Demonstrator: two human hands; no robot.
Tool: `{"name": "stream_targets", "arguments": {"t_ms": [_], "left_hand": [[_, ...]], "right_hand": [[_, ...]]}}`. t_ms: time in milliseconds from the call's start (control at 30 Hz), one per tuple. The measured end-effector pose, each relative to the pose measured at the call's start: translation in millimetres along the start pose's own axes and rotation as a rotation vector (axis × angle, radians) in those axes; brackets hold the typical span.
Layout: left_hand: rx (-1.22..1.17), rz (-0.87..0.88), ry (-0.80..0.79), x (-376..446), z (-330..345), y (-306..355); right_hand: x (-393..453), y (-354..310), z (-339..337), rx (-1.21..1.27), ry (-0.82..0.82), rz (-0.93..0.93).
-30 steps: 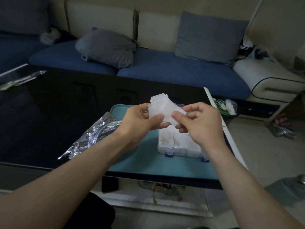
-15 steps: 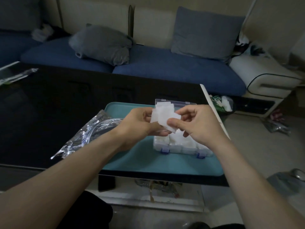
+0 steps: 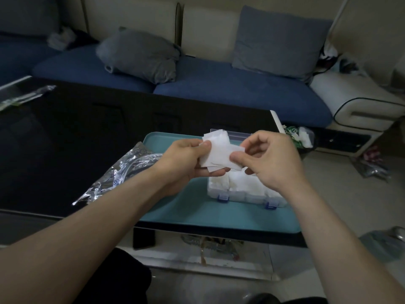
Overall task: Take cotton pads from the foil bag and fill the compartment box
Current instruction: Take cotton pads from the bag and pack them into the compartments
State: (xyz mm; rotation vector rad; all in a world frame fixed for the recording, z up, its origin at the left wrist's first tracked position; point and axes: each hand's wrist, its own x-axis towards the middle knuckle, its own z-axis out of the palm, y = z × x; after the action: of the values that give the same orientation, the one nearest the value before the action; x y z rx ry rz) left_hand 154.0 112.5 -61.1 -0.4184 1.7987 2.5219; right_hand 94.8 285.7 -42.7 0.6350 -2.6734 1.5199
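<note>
Cotton pads (image 3: pixel 219 153) held as a loose fanned stack above the compartment box (image 3: pixel 245 189), clear of it and over its far-left part. Left hand (image 3: pixel 188 163) gripping the stack's left edge, thumb on top and fingers curled beneath; right hand (image 3: pixel 267 159) pinching the lower right corner of the front pad between thumb and forefinger, remaining fingers loosely curled. Probably peeling one pad off for placing. Risk of lifting several at once, since thin sheets cling and overlap unevenly; a hard tug could tear a pad or scatter the fan onto the teal tray (image 3: pixel 175 207). Box sitting toward the tray's right near corner, lid open behind, near compartments already packed white and looking full, so pressing more in there may spill pads over the dividers; far compartments hidden behind the hands, fill unknown. Foil bag (image 3: pixel 118 174) lying off the tray's left edge on the black table (image 3: pixel 65 139), mouth toward the tray, well apart from both hands. Dim light making pad edges hard to separate by eye.
</note>
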Motion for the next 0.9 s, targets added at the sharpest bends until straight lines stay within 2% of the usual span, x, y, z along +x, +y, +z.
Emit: {"name": "stream_targets", "arguments": {"t_ms": [100,233,333,433,567,767,833,900], "left_hand": [[0.029,0.023,0.106,3.1,-3.2,0.6],[0.149,0.058,0.140,5.8,-1.9,-2.2],[0.085,0.027,0.095,4.9,3.7,-3.3],[-0.010,-0.026,0.157,6.4,6.6,-1.7],[-0.081,-0.093,0.247,8.6,1.9,-1.2],[-0.154,-0.129,0.226,2.7,-6.5,3.0],[-0.153,-0.129,0.225,1.2,-7.3,3.2],[-0.149,-0.094,0.232,-0.3,-6.2,4.1]], "right_hand": [[-2.8,-6.1,-13.7,0.143,0.002,-0.044],[-6.9,-10.6,-6.1,0.150,-0.186,-0.152],[-3.0,-1.9,12.3,0.090,-0.125,-0.132],[0.6,2.4,22.8,-0.008,-0.038,-0.107],[0.5,-1.7,28.7,-0.183,-0.066,-0.229],[-3.1,-7.9,29.5,-0.268,-0.072,-0.379],[-6.5,-8.6,26.7,-0.196,-0.081,-0.360],[-9.0,-9.2,23.9,0.049,-0.067,-0.240]]}}
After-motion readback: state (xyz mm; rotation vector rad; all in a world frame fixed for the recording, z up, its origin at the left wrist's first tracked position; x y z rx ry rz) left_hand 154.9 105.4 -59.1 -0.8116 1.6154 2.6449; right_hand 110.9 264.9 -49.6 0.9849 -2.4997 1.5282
